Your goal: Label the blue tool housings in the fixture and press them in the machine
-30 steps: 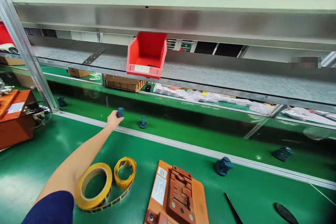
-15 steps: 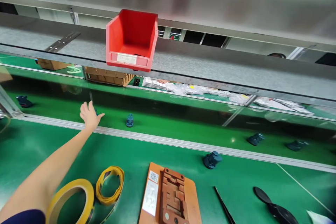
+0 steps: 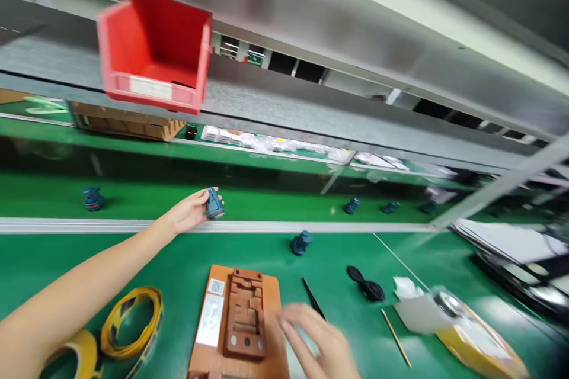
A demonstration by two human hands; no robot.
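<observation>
My left hand is shut on a dark teal moulded part, held just above the aluminium rail of the green conveyor. My right hand is blurred, with its fingers apart and holding nothing. It hovers beside an orange fixture board carrying a reddish-brown nest. Black tweezers lie just above those fingers. Another teal part stands on the bench near the rail, and a further one sits on the conveyor.
A red plastic bin hangs on the overhead shelf. Yellow tape rolls lie at lower left. Black oval pieces, a wooden stick and a yellow packet lie at right. Several teal parts sit along the conveyor.
My left hand has closed on the teal part and drawn back over the rail. My right hand has come into view at the bottom. The view has swung and tilted, shifting the scene left.
</observation>
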